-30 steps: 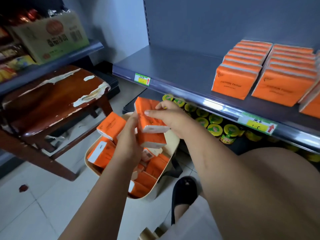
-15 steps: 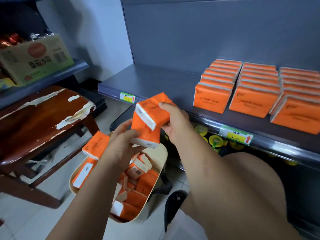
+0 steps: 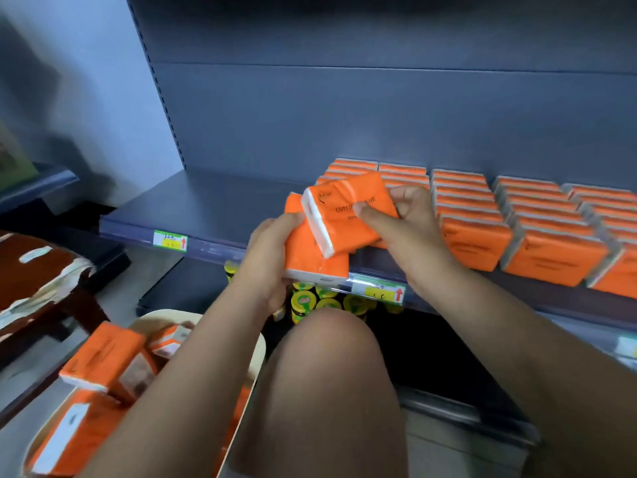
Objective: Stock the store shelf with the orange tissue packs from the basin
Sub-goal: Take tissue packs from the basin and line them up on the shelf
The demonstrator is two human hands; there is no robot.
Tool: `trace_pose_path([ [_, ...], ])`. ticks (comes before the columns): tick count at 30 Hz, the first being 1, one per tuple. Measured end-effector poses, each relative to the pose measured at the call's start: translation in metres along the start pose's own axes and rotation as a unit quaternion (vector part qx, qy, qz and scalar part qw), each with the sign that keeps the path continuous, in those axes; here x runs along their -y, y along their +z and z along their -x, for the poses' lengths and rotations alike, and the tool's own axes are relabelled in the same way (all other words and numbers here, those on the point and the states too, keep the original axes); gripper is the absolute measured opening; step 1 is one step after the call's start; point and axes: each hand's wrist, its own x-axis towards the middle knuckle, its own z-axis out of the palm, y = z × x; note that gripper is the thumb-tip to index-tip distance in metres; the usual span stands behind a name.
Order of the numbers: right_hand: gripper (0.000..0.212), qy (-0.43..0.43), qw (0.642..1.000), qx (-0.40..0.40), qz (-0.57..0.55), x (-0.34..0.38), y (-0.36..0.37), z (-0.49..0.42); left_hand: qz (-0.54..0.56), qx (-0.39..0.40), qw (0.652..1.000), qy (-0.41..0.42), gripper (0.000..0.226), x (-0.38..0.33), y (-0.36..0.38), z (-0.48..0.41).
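My left hand [image 3: 267,267] grips an orange tissue pack [image 3: 310,257] from the left, just in front of the shelf edge. My right hand [image 3: 403,219] pinches a second orange tissue pack [image 3: 351,208], tilted over the first, at the front of the grey shelf [image 3: 206,205]. Rows of orange packs [image 3: 472,215] stand on the shelf to the right of my hands. The cream basin [image 3: 256,350] sits on the floor at lower left with several orange packs [image 3: 103,360] in it, partly hidden by my left forearm.
Yellow-lidded jars [image 3: 303,301] fill the lower shelf under my hands. A worn brown wooden stool [image 3: 38,270] stands at the left. Green-yellow price tags [image 3: 170,240] sit on the shelf rail. My knee [image 3: 331,374] is in the foreground. The shelf's left half is bare.
Both hands have carried the two packs up and to the right, from above the basin to the shelf's front edge. My view has turned toward the shelf.
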Motion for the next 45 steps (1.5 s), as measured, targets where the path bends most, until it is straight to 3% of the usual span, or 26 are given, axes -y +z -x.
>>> trace_pose_path([
  [2,0.059,-0.033,0.999,-0.007,0.012,-0.001,-0.029,0.0,-0.014,0.024,1.0,0.011,0.066,-0.003,0.03,-0.005],
  [5,0.073,-0.054,0.996,0.037,0.06,0.001,-0.065,-0.001,-0.018,0.03,0.999,0.027,0.052,0.005,0.065,-0.01],
  [10,0.044,-0.022,0.982,0.086,0.164,0.012,-0.099,-0.005,-0.024,0.056,0.998,0.009,0.048,0.038,0.091,-0.01],
  [15,0.046,0.001,0.98,0.086,0.181,0.026,-0.132,-0.01,0.0,0.043,0.999,0.015,0.039,0.051,0.08,-0.013],
  [18,0.041,-0.021,0.978,0.031,0.207,0.032,-0.15,-0.017,0.025,0.016,1.0,0.004,0.071,0.05,0.075,-0.017],
  [20,0.048,-0.033,0.973,-0.002,0.229,0.032,-0.157,-0.02,0.046,0.018,0.999,-0.001,0.078,0.046,0.079,-0.018],
  [24,0.031,-0.05,0.959,-0.018,0.279,0.032,-0.168,-0.023,0.03,0.045,0.999,0.005,0.058,0.046,0.088,-0.02],
  [27,0.032,-0.056,0.94,-0.007,0.337,0.038,-0.174,-0.021,-0.025,0.05,0.998,0.03,0.04,0.047,0.089,-0.02],
  [34,0.032,-0.063,0.883,0.006,0.465,0.043,-0.187,-0.015,-0.055,0.063,0.996,0.043,0.023,0.048,0.091,-0.019],
  [45,0.046,-0.009,0.839,-0.014,0.543,0.016,-0.186,-0.024,-0.048,0.004,0.998,0.041,0.028,0.049,0.085,-0.024],
])
